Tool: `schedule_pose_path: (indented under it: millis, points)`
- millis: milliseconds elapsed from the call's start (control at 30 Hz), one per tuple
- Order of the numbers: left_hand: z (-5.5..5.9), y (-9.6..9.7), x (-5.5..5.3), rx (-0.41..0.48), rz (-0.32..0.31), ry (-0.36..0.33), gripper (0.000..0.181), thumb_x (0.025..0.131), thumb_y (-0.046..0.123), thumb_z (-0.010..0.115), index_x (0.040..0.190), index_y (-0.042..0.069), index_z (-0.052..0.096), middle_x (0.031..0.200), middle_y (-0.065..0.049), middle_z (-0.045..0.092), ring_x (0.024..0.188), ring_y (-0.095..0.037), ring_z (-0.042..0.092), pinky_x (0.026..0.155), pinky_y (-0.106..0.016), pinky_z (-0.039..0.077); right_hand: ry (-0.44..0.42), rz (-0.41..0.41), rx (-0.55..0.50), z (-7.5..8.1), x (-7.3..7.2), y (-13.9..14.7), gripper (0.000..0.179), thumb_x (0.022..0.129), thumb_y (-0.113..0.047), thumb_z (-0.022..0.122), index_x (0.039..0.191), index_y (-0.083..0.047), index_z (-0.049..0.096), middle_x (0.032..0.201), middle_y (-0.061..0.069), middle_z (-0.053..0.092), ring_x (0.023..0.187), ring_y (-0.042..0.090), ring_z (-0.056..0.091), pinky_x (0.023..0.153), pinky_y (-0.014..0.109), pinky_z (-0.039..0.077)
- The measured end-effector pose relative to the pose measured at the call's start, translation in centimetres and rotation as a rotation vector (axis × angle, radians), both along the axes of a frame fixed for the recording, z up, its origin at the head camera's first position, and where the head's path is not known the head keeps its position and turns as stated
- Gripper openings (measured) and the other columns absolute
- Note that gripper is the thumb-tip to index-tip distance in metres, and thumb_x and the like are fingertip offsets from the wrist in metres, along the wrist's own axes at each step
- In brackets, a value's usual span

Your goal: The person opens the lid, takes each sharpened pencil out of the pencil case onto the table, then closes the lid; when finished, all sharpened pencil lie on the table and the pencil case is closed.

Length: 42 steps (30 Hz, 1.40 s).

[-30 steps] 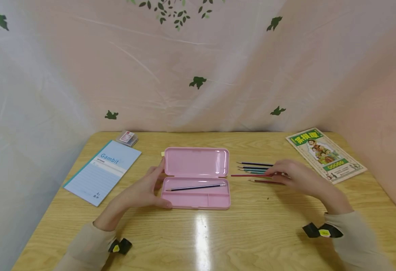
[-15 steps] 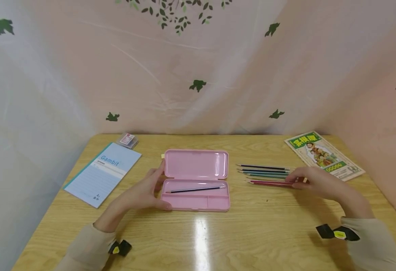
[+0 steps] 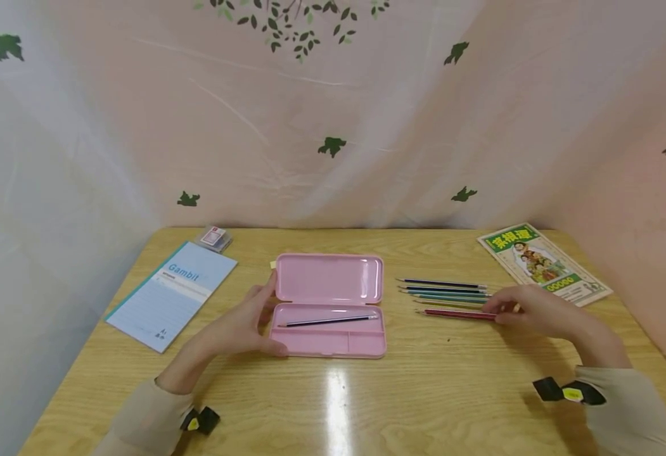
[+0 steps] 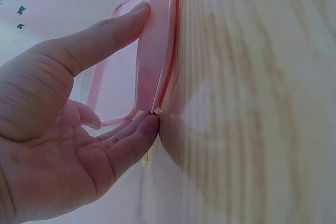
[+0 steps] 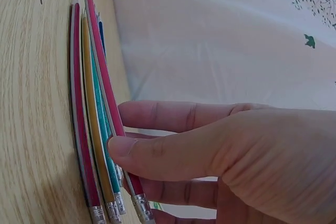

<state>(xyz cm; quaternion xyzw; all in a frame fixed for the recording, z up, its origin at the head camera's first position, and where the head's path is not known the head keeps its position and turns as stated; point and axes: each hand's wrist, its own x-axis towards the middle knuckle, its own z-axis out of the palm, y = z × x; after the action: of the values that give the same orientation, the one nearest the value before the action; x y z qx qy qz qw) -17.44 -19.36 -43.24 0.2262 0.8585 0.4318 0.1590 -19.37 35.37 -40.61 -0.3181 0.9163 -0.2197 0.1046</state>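
Note:
A pink pencil case (image 3: 315,342) lies with its lid raised; a dark striped pencil (image 3: 329,321) rests in its long rear compartment. My left hand (image 3: 238,326) holds the case's left end, thumb on the front wall and fingertips at the rear corner. On the right, my right hand (image 3: 544,313) pinches a red pencil (image 5: 103,72) near its eraser end between thumb and fingers. In the right wrist view that pencil slants over another red pencil (image 5: 83,119) and a yellow pencil (image 5: 94,114) on the table. Dark and green pencils (image 3: 441,284) lie alongside, tips leftward.
A blue notebook (image 3: 173,294) lies at the left, with a small clear box (image 3: 214,238) behind it. At the back right is an illustrated booklet (image 3: 544,263). A patterned curtain (image 3: 333,95) rises behind the wooden table (image 3: 401,392).
My right hand has drawn the red pencil rightward and slightly nearer, beside the other pencils. My left hand stays on the case. The head view has tilted slightly.

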Motion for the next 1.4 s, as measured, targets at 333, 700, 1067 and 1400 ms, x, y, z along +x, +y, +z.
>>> schedule_pose_path:
  millis: [333, 700, 1067, 1400]
  points:
    - [0.05, 0.03, 0.12, 0.011, -0.006, 0.010, 0.137, 0.072, 0.026, 0.095, 0.164, 0.025, -0.007, 0.148, -0.017, 0.031, 0.131, -0.034, 0.046, 0.109, -0.051, 0.044, -0.071, 0.006, 0.043, -0.38, -0.07, -0.19, 0.016, 0.090, -0.002, 0.073, 0.106, -0.007, 0.074, 0.101, -0.001, 0.072, 0.088, 0.005, 0.062, 0.072, 0.029, 0.056]
    - [0.02, -0.08, 0.25, -0.021, 0.006, -0.007, 0.132, 0.076, 0.030, 0.091, 0.163, 0.017, -0.007, 0.148, -0.022, 0.030, 0.131, -0.037, 0.048, 0.109, -0.053, 0.043, -0.080, -0.039, 0.109, -0.92, -0.41, -0.96, 0.016, 0.090, -0.003, 0.073, 0.105, -0.010, 0.075, 0.099, -0.006, 0.070, 0.087, 0.004, 0.060, 0.074, 0.030, 0.056]
    - [0.06, 0.00, 0.07, -0.013, 0.002, -0.004, 0.135, 0.074, 0.027, 0.093, 0.164, 0.018, -0.007, 0.147, -0.019, 0.031, 0.133, -0.035, 0.047, 0.109, -0.051, 0.043, -0.087, -0.070, 0.107, -0.84, -0.42, -0.95, 0.018, 0.090, -0.002, 0.074, 0.106, -0.009, 0.075, 0.097, -0.004, 0.070, 0.079, 0.003, 0.056, 0.067, 0.027, 0.053]
    - [-0.11, -0.05, 0.12, -0.009, -0.010, 0.011, 0.133, 0.076, 0.028, 0.092, 0.163, 0.016, -0.009, 0.147, -0.023, 0.031, 0.133, -0.037, 0.045, 0.109, -0.053, 0.043, -0.106, -0.074, 0.081, -0.87, -0.46, -0.93, 0.020, 0.090, 0.002, 0.071, 0.107, -0.009, 0.074, 0.093, -0.008, 0.067, 0.074, 0.001, 0.055, 0.064, 0.024, 0.051]
